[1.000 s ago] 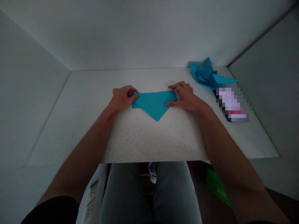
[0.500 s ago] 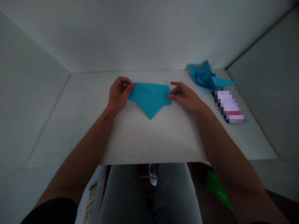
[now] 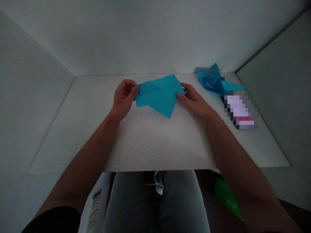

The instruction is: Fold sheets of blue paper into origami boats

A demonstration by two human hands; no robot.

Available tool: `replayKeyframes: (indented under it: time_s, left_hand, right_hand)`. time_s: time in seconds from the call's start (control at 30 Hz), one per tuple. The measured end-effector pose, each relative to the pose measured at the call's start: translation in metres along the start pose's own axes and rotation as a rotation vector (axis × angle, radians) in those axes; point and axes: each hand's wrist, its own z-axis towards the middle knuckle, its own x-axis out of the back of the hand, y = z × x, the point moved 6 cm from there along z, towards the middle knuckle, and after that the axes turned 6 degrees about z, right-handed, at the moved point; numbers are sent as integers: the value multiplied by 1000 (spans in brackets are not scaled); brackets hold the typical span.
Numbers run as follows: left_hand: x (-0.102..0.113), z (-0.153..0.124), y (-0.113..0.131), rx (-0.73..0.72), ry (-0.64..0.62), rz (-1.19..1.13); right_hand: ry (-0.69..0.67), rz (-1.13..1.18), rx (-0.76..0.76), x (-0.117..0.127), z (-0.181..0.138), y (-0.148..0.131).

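A partly folded sheet of blue paper (image 3: 157, 94) is held up just above the white table (image 3: 150, 142), tilted with its right side higher and one point hanging low at right of centre. My left hand (image 3: 125, 97) pinches its left end between thumb and fingers. At the right edge, my right hand (image 3: 194, 100) grips the paper, with the thumb in front and the fingers behind, partly hidden.
A folded blue paper figure (image 3: 215, 79) with pointed ends lies at the table's back right. Just in front of it is a phone (image 3: 239, 111), its screen blurred. Walls border the table at the back and both sides. My legs (image 3: 155, 200) are under the front edge.
The paper has turned counterclockwise: its right end rose and the hanging point swung right. My right hand has closed further over the right edge. My left hand kept its pinch almost in place.
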Motion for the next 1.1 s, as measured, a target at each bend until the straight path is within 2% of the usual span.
replayKeyframes:
  time_s: [0.27, 0.5, 0.67, 0.77, 0.93, 1.1]
  left_hand:
    - [-4, -1, -4, 45, -36, -37]
    - [-19, -14, -21, 306, -190, -174]
    - [-16, -11, -9, 258, -169, -201]
    - [-13, -7, -2, 250, -158, -254]
    - [-18, -11, 6, 353, -273, -447]
    - [-19, -13, 12, 304, -312, -498]
  right_hand:
    - [-35, 183, -97, -7, -4, -4]
    - [97, 152, 18, 9, 0, -10]
    - [142, 81, 128, 12, 5, -5]
    - [149, 82, 141, 12, 7, 1]
    - [183, 142, 108, 16, 7, 6]
    - [197, 219, 12, 19, 6, 14]
